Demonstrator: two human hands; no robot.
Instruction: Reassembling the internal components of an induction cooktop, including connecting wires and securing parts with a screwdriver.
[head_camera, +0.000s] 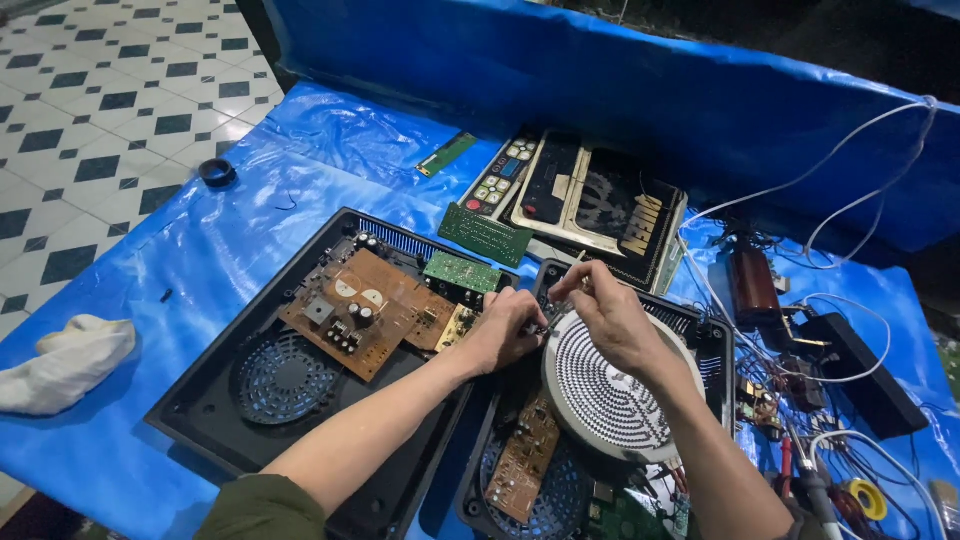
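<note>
Pinching wires, both hands (560, 320) (fingers curled), ribbed round coil (610, 385)

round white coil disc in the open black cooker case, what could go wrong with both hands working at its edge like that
1. The round white coil disc lies tilted over the black case rim; pressure from the right hand might tip it onto the brown circuit board below.
2. The left hand pinches something small at the disc's edge; it could drop into the case.
3. Loose white wires beside the right arm could snag.
</note>
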